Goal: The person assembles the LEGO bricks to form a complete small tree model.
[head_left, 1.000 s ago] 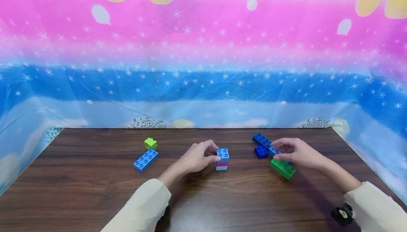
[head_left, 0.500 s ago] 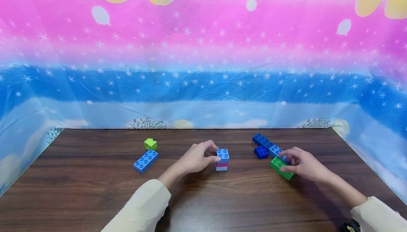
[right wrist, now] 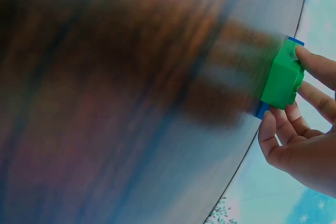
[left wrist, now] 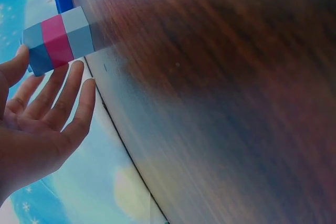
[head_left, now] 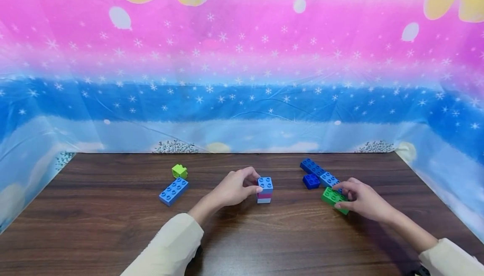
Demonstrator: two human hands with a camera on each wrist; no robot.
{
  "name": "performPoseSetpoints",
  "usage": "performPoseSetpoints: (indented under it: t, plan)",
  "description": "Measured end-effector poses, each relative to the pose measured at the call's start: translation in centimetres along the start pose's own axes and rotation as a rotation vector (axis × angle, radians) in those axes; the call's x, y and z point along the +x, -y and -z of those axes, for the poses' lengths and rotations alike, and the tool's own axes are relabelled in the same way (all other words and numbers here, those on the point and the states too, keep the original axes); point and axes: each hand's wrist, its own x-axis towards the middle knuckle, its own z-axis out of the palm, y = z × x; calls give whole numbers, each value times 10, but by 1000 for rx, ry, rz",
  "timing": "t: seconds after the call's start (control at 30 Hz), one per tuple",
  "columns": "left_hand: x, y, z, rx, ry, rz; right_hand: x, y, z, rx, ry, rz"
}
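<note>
Near the middle of the table stands an upright stack of toy building bricks (head_left: 265, 187), light blue on top, pink between and pale below. My left hand (head_left: 235, 188) pinches its top brick from the left between thumb and forefinger; in the left wrist view the other fingers reach out loosely below the stack (left wrist: 58, 41). On the right, my right hand (head_left: 364, 200) holds a long green brick (head_left: 330, 196) by its near right end, thumb and forefinger on it. The right wrist view shows the green brick (right wrist: 282, 77) from its plain side. A light blue brick (head_left: 328, 178) lies right behind it, partly hidden by the fingers.
A long dark blue brick (head_left: 311, 166) and a small blue brick (head_left: 311, 181) lie close behind the green one. At the left are a light blue brick (head_left: 173, 191) and a lime brick (head_left: 179, 171). A patterned cloth (head_left: 242, 99) rises at the table's back edge.
My right hand has moved from above the right-hand light blue brick toward me, onto the green brick. My left hand and the stack have stayed in place.
</note>
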Motion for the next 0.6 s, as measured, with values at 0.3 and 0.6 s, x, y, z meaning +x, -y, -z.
performPoseSetpoints:
  t: [0.3,0.6]
  plan:
    - [0,0,0,0,4,-1,-1,3,1,-8,37,-32]
    - [0,1,0,-2,10,6,-1,7,6,17,84,-5]
